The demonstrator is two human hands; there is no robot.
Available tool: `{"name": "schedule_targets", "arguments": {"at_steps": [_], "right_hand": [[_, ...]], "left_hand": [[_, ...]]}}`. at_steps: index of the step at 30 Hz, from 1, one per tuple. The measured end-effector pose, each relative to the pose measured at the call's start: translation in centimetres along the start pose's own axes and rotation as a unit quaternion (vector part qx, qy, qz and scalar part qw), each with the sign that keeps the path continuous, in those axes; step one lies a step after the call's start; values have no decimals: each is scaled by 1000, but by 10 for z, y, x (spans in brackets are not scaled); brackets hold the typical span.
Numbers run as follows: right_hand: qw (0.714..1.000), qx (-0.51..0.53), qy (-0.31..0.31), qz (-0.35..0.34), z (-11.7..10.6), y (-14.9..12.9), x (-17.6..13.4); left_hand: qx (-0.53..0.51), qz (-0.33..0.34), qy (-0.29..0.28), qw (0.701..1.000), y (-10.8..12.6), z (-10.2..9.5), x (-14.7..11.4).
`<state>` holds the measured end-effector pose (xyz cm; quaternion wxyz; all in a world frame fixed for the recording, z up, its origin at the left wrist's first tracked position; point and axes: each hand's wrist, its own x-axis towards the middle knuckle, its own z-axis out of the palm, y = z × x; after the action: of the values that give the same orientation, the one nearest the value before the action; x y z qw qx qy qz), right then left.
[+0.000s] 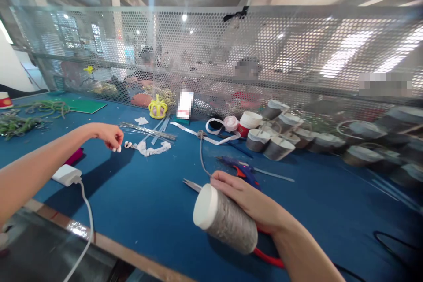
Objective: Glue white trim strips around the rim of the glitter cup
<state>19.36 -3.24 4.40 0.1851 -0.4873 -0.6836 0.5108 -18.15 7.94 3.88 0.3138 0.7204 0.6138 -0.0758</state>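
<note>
My right hand (246,196) is closed around a white cup wrapped in grey cord (233,224), which lies tilted with its white end toward the left. A loose tail of grey cord (202,154) rises from beside my fingers. Under the cup, scissors (192,185) with red handles lie partly hidden. My left hand (112,137) is raised over the table at left, fingers curled and pinched together; whether they hold anything is too small to make out. Close to its fingertips are a small beige loop (128,144) and crumpled white scraps (153,148).
A blue glue gun (244,171) lies behind my right hand. Several cord-wrapped cups (279,147) stand at right. Thin wires (148,131), a white ribbon (190,131) and a yellow crown-shaped piece (157,108) lie farther back, before a perforated metal screen (205,48). A white charger (68,175) trails its cable.
</note>
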Motion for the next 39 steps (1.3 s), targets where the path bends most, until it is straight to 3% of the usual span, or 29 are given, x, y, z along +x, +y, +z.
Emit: {"name": "schedule_targets", "arguments": {"at_steps": [5,9,10,14,16,19,20,21,27,32,39], "right_hand": [[1000,10,0,1,3,-2,1],[1000,12,12,-9,3,-1,1],[1000,13,12,-10,3,0,0],[1000,21,7,-9,1,5,1],[1000,24,5,-9,1,5,1],[999,32,4,-7,2,3,1],[999,36,3,-6,2,2,1],[999,38,4,-6,2,2,1],[1000,26,12,-7,1,3,0],[1000,10,18,-14,-1,6,0],[999,34,16,-4,-1,3,-1]], "left_hand": [[110,-26,56,992,6,19,-3],[185,50,114,975,19,21,0],[216,76,117,966,21,22,0],[287,43,117,950,25,30,-1],[301,58,136,942,28,31,3],[329,127,211,912,34,30,21],[367,171,243,882,36,29,30],[378,180,252,872,37,29,39],[407,210,268,847,36,29,77],[413,238,286,831,43,25,74],[404,241,320,822,77,16,61]]}}
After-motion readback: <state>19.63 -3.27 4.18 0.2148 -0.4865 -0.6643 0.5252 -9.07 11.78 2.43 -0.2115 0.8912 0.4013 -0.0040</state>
